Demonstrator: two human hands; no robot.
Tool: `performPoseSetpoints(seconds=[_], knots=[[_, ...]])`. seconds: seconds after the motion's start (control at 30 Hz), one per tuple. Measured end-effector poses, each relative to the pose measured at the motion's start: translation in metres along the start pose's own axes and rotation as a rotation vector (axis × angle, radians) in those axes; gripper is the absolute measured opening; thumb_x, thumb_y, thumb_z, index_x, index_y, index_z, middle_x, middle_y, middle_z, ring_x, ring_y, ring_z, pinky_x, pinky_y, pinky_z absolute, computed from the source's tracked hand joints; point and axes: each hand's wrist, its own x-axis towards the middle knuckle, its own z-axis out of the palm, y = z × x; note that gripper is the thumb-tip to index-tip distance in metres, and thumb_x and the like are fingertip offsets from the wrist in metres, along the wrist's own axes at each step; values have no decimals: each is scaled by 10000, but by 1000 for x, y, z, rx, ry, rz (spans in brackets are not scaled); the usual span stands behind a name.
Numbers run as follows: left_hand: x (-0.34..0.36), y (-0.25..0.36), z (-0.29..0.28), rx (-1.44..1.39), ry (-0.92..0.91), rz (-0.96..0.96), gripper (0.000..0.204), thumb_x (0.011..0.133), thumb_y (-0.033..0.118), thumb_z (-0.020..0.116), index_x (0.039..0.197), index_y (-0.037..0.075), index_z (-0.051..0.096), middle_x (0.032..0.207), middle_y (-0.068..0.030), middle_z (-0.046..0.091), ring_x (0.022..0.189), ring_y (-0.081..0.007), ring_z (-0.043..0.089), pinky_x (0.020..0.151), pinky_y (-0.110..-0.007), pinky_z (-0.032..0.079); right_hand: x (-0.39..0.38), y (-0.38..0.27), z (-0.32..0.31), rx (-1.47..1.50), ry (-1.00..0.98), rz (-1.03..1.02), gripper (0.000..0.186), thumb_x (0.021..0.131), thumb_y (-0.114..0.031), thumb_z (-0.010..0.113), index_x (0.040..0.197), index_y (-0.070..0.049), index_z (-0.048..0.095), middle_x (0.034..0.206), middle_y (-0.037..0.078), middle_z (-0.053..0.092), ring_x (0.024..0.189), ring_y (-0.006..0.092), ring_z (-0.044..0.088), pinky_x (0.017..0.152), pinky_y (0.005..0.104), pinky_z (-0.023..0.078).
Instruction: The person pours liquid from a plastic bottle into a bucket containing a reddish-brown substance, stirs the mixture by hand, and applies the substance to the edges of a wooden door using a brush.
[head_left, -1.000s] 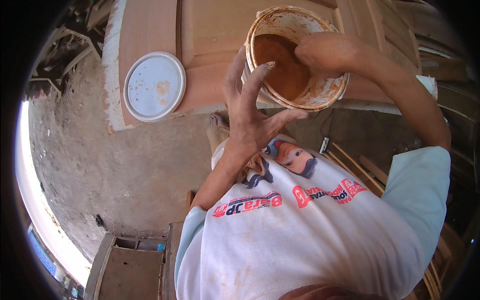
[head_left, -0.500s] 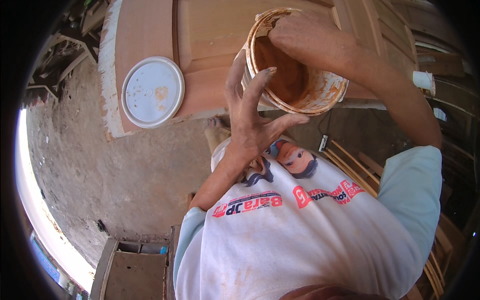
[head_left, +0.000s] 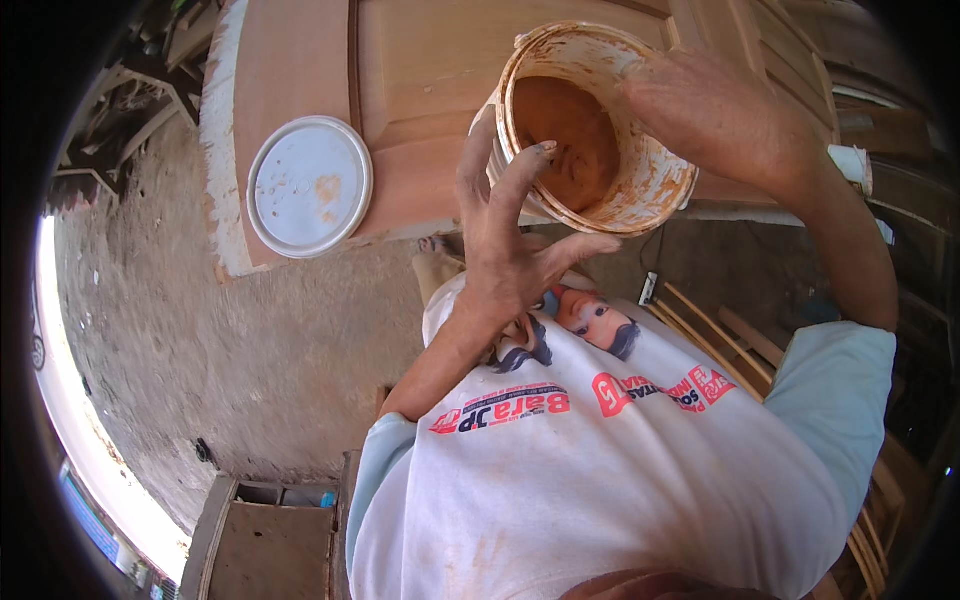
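My left hand (head_left: 500, 230) holds a white plastic bucket (head_left: 658, 188) at top centre, fingers around its near left side and thumb at the lower rim. Reddish-brown paste (head_left: 565, 130) lies in the bucket and streaks its walls. My right hand (head_left: 690, 110) is at the bucket's upper right inner wall, fingers curled; what they hold, if anything, is hidden. A white round lid (head_left: 308, 187) with brown stains rests on the panelled wooden surface (head_left: 420, 90) to the left.
Below the panel's edge are concrete floor (head_left: 200, 330) and my bare foot. Thin wooden strips (head_left: 710, 330) lie at the right. A small white container (head_left: 848, 168) is at the panel's right. A box-like object (head_left: 270, 540) stands at lower left, with dark timber (head_left: 140, 90) at upper left.
My right hand swept left across the inside of the bucket, then back right to the inner wall. The bucket and my left hand have shifted slightly downward in view.
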Motion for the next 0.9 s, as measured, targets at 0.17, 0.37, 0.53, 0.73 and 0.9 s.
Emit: performPoseSetpoints(seconds=[0.17, 0.37, 0.53, 0.73, 0.9], knots=[[1, 2, 1, -2, -24, 8, 1043, 581, 515, 1001, 1459, 154, 568, 1640, -262, 312, 1520, -460, 349, 1206, -571, 386, 46, 1, 36, 194, 143, -96, 142, 841, -119, 648, 818, 6, 711, 861, 194, 709, 954, 371, 706, 831, 499, 542], [-1, 0, -3, 18, -17, 2, 1006, 593, 518, 996, 1438, 154, 588, 1636, -264, 314, 1517, -469, 352, 1205, -585, 381, 41, -35, -1, 198, -439, -117, 177, 861, -117, 649, 895, 12, 766, 887, 192, 722, 966, 377, 708, 862, 479, 550], [3, 4, -1, 45, -2, 51, 1041, 609, 471, 1006, 1473, 144, 525, 1622, -255, 346, 1507, -446, 372, 1200, -562, 408, 5, -10, -7, 164, -118, -94, 155, 847, -111, 650, 860, -10, 767, 882, 202, 758, 878, 377, 745, 766, 501, 586], [0, 1, -1, -30, -8, 11, 986, 608, 494, 1002, 1439, 156, 591, 1630, -243, 327, 1511, -455, 364, 1206, -576, 388, 44, -1, 30, 31, 17, -76, 163, 896, -120, 651, 964, 11, 719, 947, 182, 722, 984, 376, 695, 861, 488, 551], [5, 7, -6, 76, -51, 43, 1060, 623, 455, 1006, 1497, 156, 486, 1618, -245, 364, 1506, -434, 379, 1185, -545, 435, 54, -6, 35, 176, -267, -43, 163, 871, -126, 678, 917, 25, 723, 915, 201, 721, 952, 389, 696, 860, 490, 556]])
